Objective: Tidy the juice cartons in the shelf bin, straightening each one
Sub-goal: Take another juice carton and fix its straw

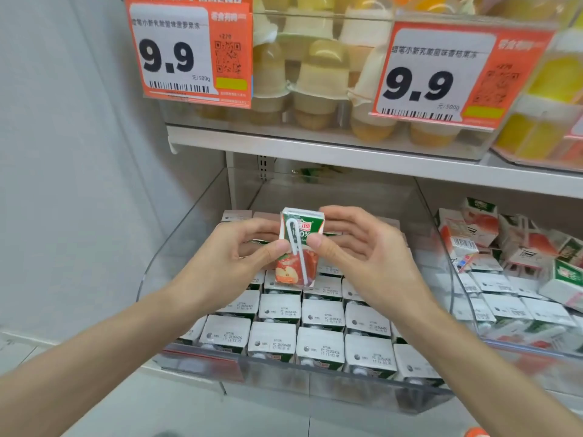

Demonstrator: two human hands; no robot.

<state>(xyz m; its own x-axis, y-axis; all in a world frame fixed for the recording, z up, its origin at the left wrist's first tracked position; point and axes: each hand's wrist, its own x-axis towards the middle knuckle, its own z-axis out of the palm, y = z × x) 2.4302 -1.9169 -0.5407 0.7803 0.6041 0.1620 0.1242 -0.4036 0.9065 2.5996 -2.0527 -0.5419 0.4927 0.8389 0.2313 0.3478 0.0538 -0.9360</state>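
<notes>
1. Carton (291, 272): one juice box, green top w/ red apple art lower down. Held in the air over the mid-to-rear part of the bin (284, 378), clear of the stock below. Near upright, slight lean. Printed face twd camera.
2. Straw (301, 263): white, bent over at the top, lies diag. down the carton's face.
3. L hand (239, 257): pinches the carton's left edge, thumb on the face, fingers curled round behind. Forearm enters from lower left.
4. R hand (356, 250): pinches the right edge, thumb on the face approx. level w/ the L thumb. Fingers curl behind the upper right corner (tips mostly hidden by the carton).
5. Bin: clear plastic, front wall twd camera, red strip along its front left.
6. Rows (321, 316): the other cartons stand in the bin, white tops up w/ date print, packed side by side in straight lines from the front wall back to beneath the held carton. Rear ones partly hidden by the hands.
7. Next bin (467, 310), just to the right: same type of cartons. Lower ones upright, upper ones jumbled at odd angles.
8. Shelf (315, 149) above: clear bins of jelly cups (318, 77), yellow and orange.
9. Tags (189, 55): two, orange, at the front of those bins. Each reads 9.9.
</notes>
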